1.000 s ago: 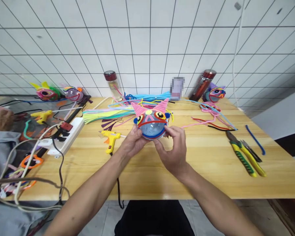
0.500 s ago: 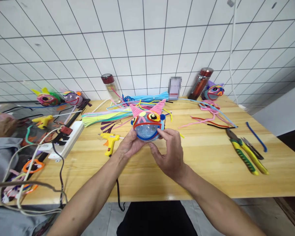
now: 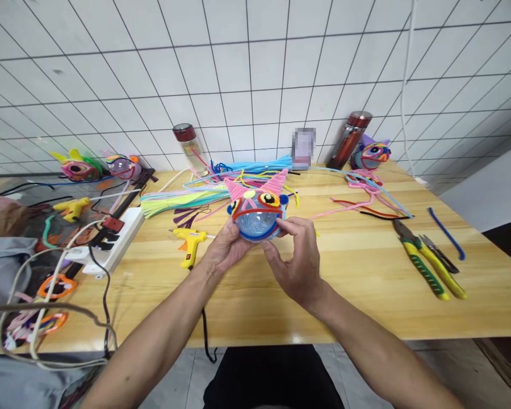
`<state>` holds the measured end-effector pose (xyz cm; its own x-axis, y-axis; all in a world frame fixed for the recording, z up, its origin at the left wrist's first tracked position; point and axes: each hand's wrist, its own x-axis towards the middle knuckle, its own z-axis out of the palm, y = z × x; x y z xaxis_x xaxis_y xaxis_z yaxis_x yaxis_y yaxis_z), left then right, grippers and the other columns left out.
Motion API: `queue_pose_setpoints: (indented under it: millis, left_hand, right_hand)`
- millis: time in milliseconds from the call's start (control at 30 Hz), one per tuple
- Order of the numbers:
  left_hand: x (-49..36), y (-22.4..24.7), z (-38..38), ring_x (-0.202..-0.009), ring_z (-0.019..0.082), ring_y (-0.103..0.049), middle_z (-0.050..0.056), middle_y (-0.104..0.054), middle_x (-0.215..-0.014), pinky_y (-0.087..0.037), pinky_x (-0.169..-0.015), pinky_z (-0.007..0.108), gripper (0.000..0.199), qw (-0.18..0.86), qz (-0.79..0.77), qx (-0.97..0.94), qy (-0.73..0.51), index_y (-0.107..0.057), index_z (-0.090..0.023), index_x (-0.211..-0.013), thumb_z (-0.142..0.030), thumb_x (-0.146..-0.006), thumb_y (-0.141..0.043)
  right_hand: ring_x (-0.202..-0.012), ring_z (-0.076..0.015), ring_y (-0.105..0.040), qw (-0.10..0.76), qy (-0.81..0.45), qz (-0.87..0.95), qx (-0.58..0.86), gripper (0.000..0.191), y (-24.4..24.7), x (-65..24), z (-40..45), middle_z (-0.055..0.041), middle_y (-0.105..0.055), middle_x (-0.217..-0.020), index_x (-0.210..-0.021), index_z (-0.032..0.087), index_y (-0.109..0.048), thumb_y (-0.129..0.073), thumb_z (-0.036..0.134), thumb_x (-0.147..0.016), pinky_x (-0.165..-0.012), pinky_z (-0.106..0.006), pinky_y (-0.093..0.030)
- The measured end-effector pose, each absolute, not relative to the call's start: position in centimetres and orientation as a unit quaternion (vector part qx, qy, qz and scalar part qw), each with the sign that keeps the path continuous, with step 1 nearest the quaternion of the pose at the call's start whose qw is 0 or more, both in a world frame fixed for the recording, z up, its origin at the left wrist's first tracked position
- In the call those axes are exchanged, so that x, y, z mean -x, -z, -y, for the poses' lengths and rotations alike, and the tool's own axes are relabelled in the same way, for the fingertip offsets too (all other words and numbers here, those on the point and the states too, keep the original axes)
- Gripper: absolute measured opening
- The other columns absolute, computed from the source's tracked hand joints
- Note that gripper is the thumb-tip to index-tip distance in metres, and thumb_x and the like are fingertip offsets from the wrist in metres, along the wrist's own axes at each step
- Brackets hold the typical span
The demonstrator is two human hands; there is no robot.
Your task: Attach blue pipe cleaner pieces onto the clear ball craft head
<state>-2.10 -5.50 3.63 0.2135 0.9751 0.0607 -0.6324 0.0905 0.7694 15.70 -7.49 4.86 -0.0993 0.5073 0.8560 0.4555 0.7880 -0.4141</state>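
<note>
A clear plastic ball (image 3: 258, 224) is made up as an animal face, with pink pipe-cleaner ears, yellow-and-black eyes and a mouth outlined in red and blue. My left hand (image 3: 226, 245) cups it from the left and below, thumb along its side. My right hand (image 3: 297, 258) has its index finger against the ball's lower right edge, by the end of the blue outline, and its thumb under the rim. Left of the ball, a yellow glue gun (image 3: 190, 244) lies on the table. The fingers of both hands are partly hidden.
Pipe-cleaner bundles (image 3: 187, 199) lie behind the ball. Pliers (image 3: 426, 261), snips (image 3: 438, 253) and a blue pipe cleaner (image 3: 447, 233) are at right. A power strip (image 3: 119, 244) with cords and another person's sleeve (image 3: 4, 278) are at left. Flasks (image 3: 350, 142) stand by the wall.
My right thumb has come up closer to the underside of the ball, and the ball has shifted slightly to the right in view. My left hand keeps its hold.
</note>
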Motion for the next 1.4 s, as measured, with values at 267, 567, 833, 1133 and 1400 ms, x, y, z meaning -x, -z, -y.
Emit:
queue_pose_setpoints:
  millis: [267, 567, 833, 1133, 1400]
  left_hand:
    - [1.7, -3.9, 5.7, -0.145, 0.045, -0.060, 0.018, -0.073, -0.143, -0.047, -0.123, 0.063, 0.088, 0.690, -0.253, -0.355, -0.578, -0.069, -0.019, -0.140, -0.056, -0.066, -0.101]
    - [1.4, -3.8, 5.7, -0.148, 0.040, -0.059, 0.013, -0.064, -0.157, -0.050, -0.120, 0.062, 0.098, 0.685, -0.248, -0.331, -0.600, -0.053, -0.033, -0.157, -0.049, -0.072, -0.099]
    - [1.3, -4.0, 5.8, -0.150, 0.039, -0.057, 0.012, -0.063, -0.159, -0.051, -0.121, 0.059, 0.098, 0.689, -0.245, -0.321, -0.602, -0.052, -0.035, -0.157, -0.046, -0.073, -0.100]
    - [1.3, -3.8, 5.6, -0.150, 0.039, -0.058, 0.012, -0.071, -0.148, -0.052, -0.121, 0.057, 0.086, 0.690, -0.246, -0.338, -0.591, -0.061, -0.030, -0.150, -0.050, -0.074, -0.098]
    - [1.0, -3.8, 5.6, -0.149, 0.039, -0.058, 0.013, -0.064, -0.157, -0.048, -0.123, 0.060, 0.093, 0.683, -0.253, -0.330, -0.600, -0.056, -0.030, -0.153, -0.049, -0.073, -0.099]
  right_hand:
    - [-0.091, -0.0224, -0.065, 0.617, -0.048, 0.698, 0.361, 0.028, -4.5, -15.4, 6.8, -0.0060, -0.063, -0.105, -0.124, 0.025, -0.058, -0.070, 0.027, -0.099, -0.083, -0.044, -0.062]
    - [-0.084, -0.0197, -0.065, 0.625, -0.100, 0.666, 0.395, 0.028, -3.9, -15.2, 6.3, -0.0041, -0.063, -0.102, -0.117, 0.024, -0.059, -0.072, 0.026, -0.092, -0.078, -0.041, -0.062]
    - [-0.084, -0.0193, -0.065, 0.628, -0.134, 0.652, 0.402, 0.029, -3.9, -15.2, 6.1, -0.0032, -0.063, -0.100, -0.116, 0.024, -0.059, -0.073, 0.026, -0.090, -0.078, -0.040, -0.062]
    - [-0.084, -0.0193, -0.066, 0.622, -0.128, 0.658, 0.405, 0.030, -3.8, -15.2, 5.9, -0.0035, -0.063, -0.101, -0.117, 0.023, -0.059, -0.072, 0.026, -0.090, -0.079, -0.040, -0.062]
    - [-0.085, -0.0198, -0.067, 0.611, -0.159, 0.652, 0.420, 0.028, -3.7, -15.4, 5.7, -0.0045, -0.065, -0.103, -0.116, 0.023, -0.060, -0.071, 0.032, -0.093, -0.081, -0.041, -0.062]
